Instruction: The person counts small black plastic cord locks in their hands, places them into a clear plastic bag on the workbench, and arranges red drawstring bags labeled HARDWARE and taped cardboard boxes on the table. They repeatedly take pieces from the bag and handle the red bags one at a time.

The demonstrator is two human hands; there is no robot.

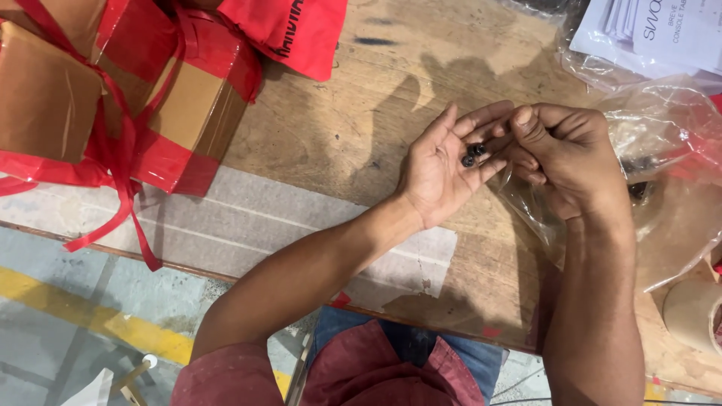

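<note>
Left hand [438,169] lies palm up over the wooden table [353,113], fingers spread apart and slightly curled, cradling a few small black screws [473,155] at the base of the fingers. Right hand [564,150] sits just right of it, touching the left fingertips, fingers bunched together with the thumb up; whether they pinch a screw can't be told, the tips are hidden. Under and right of the right hand is a clear plastic bag [662,165], crumpled, with a few more dark bits inside, lying on the table. Far left: cardboard box [53,98] wrapped in red tape [162,162] and red strap, with a red plastic bag [289,30] beside it at the far edge. Far right corner: white printed booklets [662,30] in clear wrap. Near right edge: a tape roll [692,312], partly cut off. A pale worn patch covers the table's near left part. Near edge shows a maroon shirt [368,368].
</note>
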